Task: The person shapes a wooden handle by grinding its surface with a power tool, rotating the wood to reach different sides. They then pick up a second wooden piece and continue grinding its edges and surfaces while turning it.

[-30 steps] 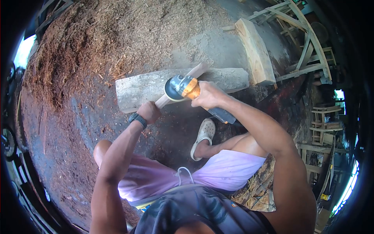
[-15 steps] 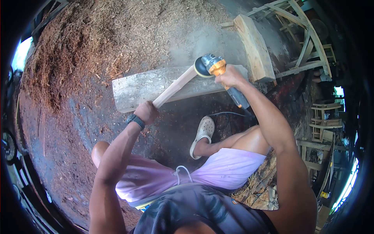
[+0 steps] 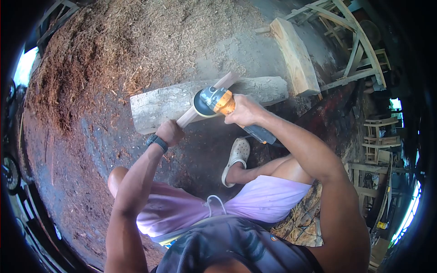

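Note:
My left hand [image 3: 170, 133], below a watch, is closed around the near end of a narrow wooden strip [image 3: 227, 80]. The strip slants up and to the right across a rough log [image 3: 159, 105] lying on the ground. My right hand [image 3: 245, 110] grips an orange and grey power sander [image 3: 216, 100] by its body. The sander's round disc lies against the strip, between my left hand and the strip's far end. Part of the strip is hidden under the disc and the tool's head.
A thick squared timber [image 3: 296, 57] lies right of the log. Wood shavings [image 3: 104, 50] cover the ground beyond it. Wooden frames [image 3: 364, 45] and stool-like pieces [image 3: 380, 136] stand at the right. My foot in a light clog [image 3: 239, 152] is below the log.
My right hand has brought the sander down and left along the strip, from its far end to nearer my left hand. The strip's far end now shows.

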`<action>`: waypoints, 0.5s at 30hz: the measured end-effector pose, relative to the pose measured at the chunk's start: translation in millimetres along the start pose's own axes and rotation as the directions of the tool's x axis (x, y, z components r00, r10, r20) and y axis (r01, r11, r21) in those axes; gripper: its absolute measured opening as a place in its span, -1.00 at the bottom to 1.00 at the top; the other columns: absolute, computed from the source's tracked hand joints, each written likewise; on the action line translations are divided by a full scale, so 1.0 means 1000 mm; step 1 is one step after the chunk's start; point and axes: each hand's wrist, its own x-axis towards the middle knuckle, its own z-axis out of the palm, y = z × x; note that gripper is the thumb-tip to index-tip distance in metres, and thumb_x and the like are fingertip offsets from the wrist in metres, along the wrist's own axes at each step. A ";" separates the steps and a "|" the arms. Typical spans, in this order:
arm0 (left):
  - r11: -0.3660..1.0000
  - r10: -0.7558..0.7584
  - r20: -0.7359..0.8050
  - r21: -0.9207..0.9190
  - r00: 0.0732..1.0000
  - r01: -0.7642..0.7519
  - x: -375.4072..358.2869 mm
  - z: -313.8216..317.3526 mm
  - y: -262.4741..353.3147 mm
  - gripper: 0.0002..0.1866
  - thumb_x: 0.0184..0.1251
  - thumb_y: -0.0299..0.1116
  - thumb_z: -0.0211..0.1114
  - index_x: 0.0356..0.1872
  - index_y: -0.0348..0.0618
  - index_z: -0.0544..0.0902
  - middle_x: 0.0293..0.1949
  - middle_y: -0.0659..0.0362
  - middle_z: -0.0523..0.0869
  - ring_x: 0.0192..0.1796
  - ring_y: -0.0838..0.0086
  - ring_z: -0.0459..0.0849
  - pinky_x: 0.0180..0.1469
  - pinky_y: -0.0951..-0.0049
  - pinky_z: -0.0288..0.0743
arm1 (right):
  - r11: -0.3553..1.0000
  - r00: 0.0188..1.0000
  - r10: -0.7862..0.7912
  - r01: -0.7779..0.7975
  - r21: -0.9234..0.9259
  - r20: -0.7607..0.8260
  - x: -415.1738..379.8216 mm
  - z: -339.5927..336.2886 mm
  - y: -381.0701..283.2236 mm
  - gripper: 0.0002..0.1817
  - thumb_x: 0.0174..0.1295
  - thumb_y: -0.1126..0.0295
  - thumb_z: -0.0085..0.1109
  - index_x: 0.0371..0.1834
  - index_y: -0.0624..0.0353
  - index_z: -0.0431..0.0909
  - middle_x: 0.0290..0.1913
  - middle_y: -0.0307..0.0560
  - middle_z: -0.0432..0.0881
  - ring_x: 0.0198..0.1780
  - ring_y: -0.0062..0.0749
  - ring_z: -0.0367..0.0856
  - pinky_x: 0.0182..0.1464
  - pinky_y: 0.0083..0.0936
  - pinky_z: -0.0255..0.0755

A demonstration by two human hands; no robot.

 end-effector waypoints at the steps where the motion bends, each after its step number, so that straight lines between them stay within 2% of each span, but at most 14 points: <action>1: 1.000 0.005 0.001 -0.001 1.000 -0.005 0.001 0.001 -0.002 -0.65 0.19 -0.23 0.43 -0.25 -0.42 0.78 -0.40 -0.29 0.77 -0.23 -0.10 0.84 -0.15 0.04 0.71 | 1.000 1.000 0.027 -0.027 -0.008 0.007 0.001 -0.001 0.002 -0.49 -0.11 0.22 0.49 -0.10 0.30 0.68 -0.26 0.14 0.77 -0.20 -0.05 0.76 -0.03 -0.24 0.61; 3: 1.000 0.008 0.000 -0.010 1.000 -0.008 0.001 0.003 -0.004 -0.65 0.19 -0.23 0.43 -0.25 -0.41 0.78 -0.40 -0.29 0.77 -0.24 -0.10 0.84 -0.15 0.04 0.71 | 0.998 0.998 0.054 -0.053 -0.018 0.016 0.006 -0.003 0.010 -0.50 -0.11 0.22 0.49 -0.11 0.29 0.68 -0.25 0.14 0.78 -0.20 -0.04 0.76 -0.03 -0.24 0.61; 5: 1.000 0.008 -0.002 -0.019 1.000 -0.008 0.002 0.003 -0.005 -0.65 0.19 -0.24 0.44 -0.24 -0.41 0.78 -0.40 -0.29 0.77 -0.24 -0.09 0.84 -0.15 0.04 0.71 | 0.997 0.997 0.078 -0.078 -0.002 0.024 0.018 -0.011 0.027 -0.53 -0.16 0.14 0.50 -0.20 0.21 0.75 -0.18 0.18 0.81 -0.08 0.04 0.81 0.00 -0.20 0.64; 9: 1.000 -0.010 -0.023 -0.016 1.000 0.009 0.002 0.006 -0.005 -0.66 0.18 -0.25 0.44 -0.21 -0.40 0.77 -0.39 -0.28 0.78 -0.25 -0.08 0.84 -0.15 0.05 0.71 | 0.981 0.982 0.180 -0.176 0.080 -0.050 0.037 -0.037 0.062 -0.57 -0.16 0.17 0.52 -0.25 0.23 0.76 -0.22 0.15 0.82 -0.14 -0.05 0.82 -0.04 -0.24 0.64; 11: 1.000 -0.005 -0.034 -0.024 0.999 0.004 0.001 0.006 -0.005 -0.66 0.18 -0.25 0.44 -0.20 -0.40 0.77 -0.38 -0.27 0.78 -0.25 -0.08 0.84 -0.15 0.05 0.72 | 0.952 0.944 0.293 -0.273 0.136 -0.153 0.041 -0.053 0.077 -0.57 -0.15 0.18 0.53 -0.26 0.27 0.76 -0.26 0.09 0.81 -0.18 -0.13 0.82 -0.09 -0.26 0.63; 14: 0.999 -0.030 -0.038 -0.020 0.999 0.029 0.001 0.003 -0.001 -0.67 0.18 -0.27 0.44 -0.21 -0.39 0.75 -0.38 -0.25 0.79 -0.25 -0.07 0.84 -0.14 0.07 0.72 | 0.918 0.894 0.386 -0.347 0.191 -0.229 0.044 -0.063 0.100 -0.57 -0.15 0.21 0.53 -0.27 0.30 0.76 -0.30 0.04 0.80 -0.24 -0.21 0.81 -0.15 -0.28 0.60; 15: 1.000 0.006 -0.079 -0.020 0.997 -0.007 -0.001 0.001 -0.002 -0.68 0.17 -0.27 0.45 -0.22 -0.38 0.74 -0.38 -0.25 0.79 -0.25 -0.06 0.84 -0.13 0.08 0.72 | 0.920 0.901 0.363 -0.306 0.244 -0.238 0.035 -0.065 0.096 -0.59 -0.12 0.23 0.53 -0.26 0.32 0.75 -0.31 0.04 0.79 -0.25 -0.23 0.79 -0.16 -0.28 0.59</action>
